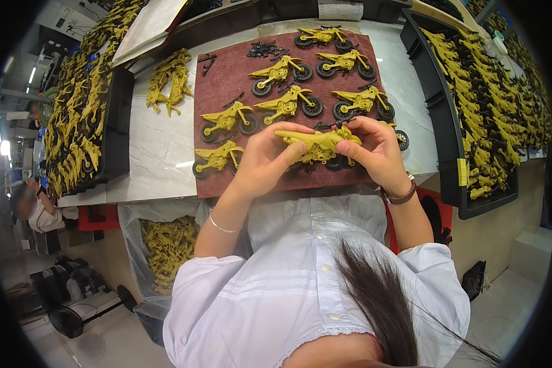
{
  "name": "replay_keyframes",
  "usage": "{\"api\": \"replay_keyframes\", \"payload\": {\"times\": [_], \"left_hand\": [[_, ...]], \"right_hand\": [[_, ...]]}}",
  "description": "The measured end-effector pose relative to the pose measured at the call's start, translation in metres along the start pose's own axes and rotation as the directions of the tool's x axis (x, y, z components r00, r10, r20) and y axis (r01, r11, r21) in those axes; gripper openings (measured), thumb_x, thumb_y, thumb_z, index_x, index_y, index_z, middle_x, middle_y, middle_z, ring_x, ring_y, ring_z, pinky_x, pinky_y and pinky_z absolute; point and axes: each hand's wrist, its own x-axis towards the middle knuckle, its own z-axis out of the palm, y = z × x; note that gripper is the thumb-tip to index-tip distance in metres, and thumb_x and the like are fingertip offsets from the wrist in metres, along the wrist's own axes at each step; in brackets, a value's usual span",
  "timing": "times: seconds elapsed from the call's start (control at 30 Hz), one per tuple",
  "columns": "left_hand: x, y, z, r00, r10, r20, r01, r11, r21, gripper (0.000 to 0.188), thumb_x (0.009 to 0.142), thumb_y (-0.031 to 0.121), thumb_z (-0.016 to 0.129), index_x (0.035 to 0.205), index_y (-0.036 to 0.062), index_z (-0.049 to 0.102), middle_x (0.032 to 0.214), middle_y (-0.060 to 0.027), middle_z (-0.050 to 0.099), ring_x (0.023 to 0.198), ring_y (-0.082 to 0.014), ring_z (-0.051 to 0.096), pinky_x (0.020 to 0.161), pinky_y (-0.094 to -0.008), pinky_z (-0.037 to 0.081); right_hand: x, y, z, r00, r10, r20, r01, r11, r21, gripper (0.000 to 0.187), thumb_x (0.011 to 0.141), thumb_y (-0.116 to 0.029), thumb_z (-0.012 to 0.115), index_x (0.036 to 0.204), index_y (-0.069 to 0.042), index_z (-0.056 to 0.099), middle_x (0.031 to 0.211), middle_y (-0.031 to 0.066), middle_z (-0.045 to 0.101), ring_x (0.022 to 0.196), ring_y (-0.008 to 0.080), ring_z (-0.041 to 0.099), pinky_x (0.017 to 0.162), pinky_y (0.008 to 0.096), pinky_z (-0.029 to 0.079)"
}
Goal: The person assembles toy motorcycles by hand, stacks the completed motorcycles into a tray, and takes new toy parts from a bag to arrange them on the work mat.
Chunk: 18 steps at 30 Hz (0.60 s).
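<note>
Between both hands, just above the near part of a dark red cloth, I hold a yellow toy motorcycle body. My left hand pinches its left end between thumb and fingers. The thumb of my right hand presses the other end, with the fingers curled behind. A black part like a handlebar shows along the top edge; my fingertips partly cover it. Several yellow toy motorcycles with black wheels, such as one just beyond my hands, lie in rows on the cloth.
Small black parts lie in a pile at the cloth's far edge. Loose yellow bodies sit left of it. Black crates of yellow toys stand at left and right. Below the table hangs a clear bag of yellow parts.
</note>
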Motion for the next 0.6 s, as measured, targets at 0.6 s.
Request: {"api": "replay_keyframes", "payload": {"times": [0.6], "left_hand": [[-0.011, -0.032, 0.017, 0.971, 0.013, -0.237, -0.050, 0.988, -0.149, 0.017, 0.084, 0.001, 0.067, 0.100, -0.0057, 0.065, 0.093, -0.0098, 0.069, 0.084, -0.0127, 0.064, 0.078, -0.0260, 0.051]], "right_hand": [[-0.009, 0.004, 0.022, 0.979, 0.197, -0.047, -0.181, 0.956, 0.232, 0.033, 0.081, -0.007, 0.071, 0.111, 0.001, 0.059, 0.101, 0.0034, 0.062, 0.083, 0.0065, 0.059, 0.067, 0.0196, 0.050]]}}
